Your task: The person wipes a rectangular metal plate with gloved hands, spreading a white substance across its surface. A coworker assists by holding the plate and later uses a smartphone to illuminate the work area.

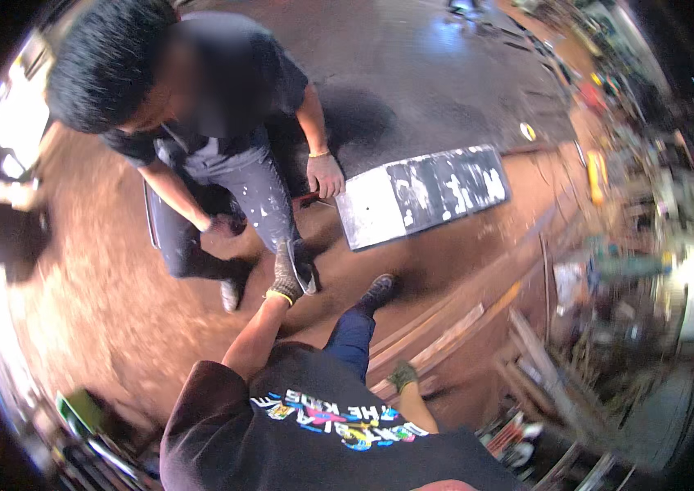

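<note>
My left hand [286,282], in a knit glove with a yellow cuff, reaches forward near the other person's knee. Its fingers are closed on a thin, curved, grey plate-like piece [308,274], whose kind I cannot make out. Lower down by my right side hangs my right hand [403,376], in a dark green glove, over long wooden strips; its fingers are too blurred to read. Facing me, a person in dark clothes [220,98] sits low. That person's gloved hand [326,175] rests beside a flat board with patchy white and black paint [429,196], near a small red object [306,200].
A large dark sheet [445,90] covers the far floor. Long wooden strips [445,337] lie on the brown ground to my right, with stacked planks [547,376] and blurred clutter beyond. A green container [78,413] stands at lower left. My foot [380,288] is near the board.
</note>
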A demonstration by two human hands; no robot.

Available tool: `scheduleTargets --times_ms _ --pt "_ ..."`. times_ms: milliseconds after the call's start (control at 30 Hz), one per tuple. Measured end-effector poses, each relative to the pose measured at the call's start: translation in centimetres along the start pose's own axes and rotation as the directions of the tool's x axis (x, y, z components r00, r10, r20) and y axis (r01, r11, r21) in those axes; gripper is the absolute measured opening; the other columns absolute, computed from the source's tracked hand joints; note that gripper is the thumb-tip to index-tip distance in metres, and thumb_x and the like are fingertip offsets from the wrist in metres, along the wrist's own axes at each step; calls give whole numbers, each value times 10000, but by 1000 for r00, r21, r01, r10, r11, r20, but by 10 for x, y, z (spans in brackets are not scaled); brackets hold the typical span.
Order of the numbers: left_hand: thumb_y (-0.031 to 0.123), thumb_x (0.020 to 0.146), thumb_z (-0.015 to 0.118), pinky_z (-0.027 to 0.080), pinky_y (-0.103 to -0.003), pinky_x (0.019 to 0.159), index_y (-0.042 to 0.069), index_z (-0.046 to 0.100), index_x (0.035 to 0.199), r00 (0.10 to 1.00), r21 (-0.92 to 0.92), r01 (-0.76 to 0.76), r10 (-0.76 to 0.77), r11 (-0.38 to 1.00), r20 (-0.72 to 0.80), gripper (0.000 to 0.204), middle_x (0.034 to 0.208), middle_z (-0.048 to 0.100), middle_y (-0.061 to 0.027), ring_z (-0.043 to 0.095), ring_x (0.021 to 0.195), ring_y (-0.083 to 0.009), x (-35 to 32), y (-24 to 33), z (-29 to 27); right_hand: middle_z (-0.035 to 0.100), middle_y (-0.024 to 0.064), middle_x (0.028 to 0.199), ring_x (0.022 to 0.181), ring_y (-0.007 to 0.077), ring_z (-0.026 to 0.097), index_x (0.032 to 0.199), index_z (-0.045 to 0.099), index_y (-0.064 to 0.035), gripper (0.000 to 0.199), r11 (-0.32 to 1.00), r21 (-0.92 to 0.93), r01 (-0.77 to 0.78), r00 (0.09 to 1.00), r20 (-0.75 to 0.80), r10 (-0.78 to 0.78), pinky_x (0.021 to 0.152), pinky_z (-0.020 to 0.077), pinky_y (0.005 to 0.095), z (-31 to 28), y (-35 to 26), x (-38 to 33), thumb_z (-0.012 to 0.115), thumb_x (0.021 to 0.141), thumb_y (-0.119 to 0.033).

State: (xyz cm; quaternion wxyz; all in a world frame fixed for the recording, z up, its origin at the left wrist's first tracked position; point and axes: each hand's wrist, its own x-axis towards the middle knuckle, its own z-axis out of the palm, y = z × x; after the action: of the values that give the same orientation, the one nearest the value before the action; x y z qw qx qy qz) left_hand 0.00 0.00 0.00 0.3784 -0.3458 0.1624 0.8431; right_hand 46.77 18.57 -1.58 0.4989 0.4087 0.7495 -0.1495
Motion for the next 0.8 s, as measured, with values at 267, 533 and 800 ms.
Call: scheduleTargets --times_ms 267,533,800 --pt "541 1061 567 380 -467 1196 -75 457 1526 703 933 -42 675 357 -226 779 1557 504 -268 478 1450 -386 104 -172 69 651 52 1094 961 147 639 1427 588 -48 448 299 709 638 762 -638 -113 828 555 318 -485 -43 163 606 1075 -325" --pt "349 983 656 386 -505 1189 -14 543 1478 568 998 48 823 -26 -6 624 1418 588 -312 513 1381 -445 188 -244 155 634 141 1487 1483 365 471 1451 641 -158 594 717 -395 574 254 -747 -615 1265 222 616 -582 -145 263 610 997 -541" --pt "228 1114 369 178 -567 1313 -100 457 1527 556 777 43 661 -628 504 535 1630 376 -357 252 1583 -486 227 -245 128 735 113 1314 1355 321 598 1272 757 -167 495 710 -526 468 252 -690 -678 1264 212 607 -575 -157 272 596 983 -536"
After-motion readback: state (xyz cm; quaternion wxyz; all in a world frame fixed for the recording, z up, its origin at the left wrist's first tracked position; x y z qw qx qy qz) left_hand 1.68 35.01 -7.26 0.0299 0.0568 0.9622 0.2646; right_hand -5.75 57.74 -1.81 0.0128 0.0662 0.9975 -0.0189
